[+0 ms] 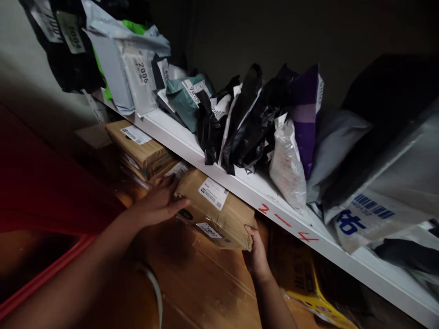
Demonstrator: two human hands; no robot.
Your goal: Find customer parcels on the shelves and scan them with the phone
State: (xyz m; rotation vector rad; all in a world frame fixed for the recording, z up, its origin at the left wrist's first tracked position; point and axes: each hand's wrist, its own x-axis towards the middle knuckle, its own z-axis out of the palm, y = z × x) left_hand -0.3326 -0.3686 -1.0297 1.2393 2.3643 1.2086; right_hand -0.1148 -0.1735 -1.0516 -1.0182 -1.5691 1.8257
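Observation:
A brown cardboard box with white labels, one reading 7002, is held between my two hands, tilted, just below the edge of the white shelf. My left hand grips its left end, thumb on the near face and fingers over the far side. At the right end, my right hand is closed on the lower corner, thumb on the face, other fingers mostly hidden. Beyond my left hand lies a stack of flat cardboard parcels.
The white shelf, marked "2-4" in red, runs diagonally above the box. Upright bagged parcels line it. Below are a wooden floor, a yellow package at right and a white cable. Red material hangs at left.

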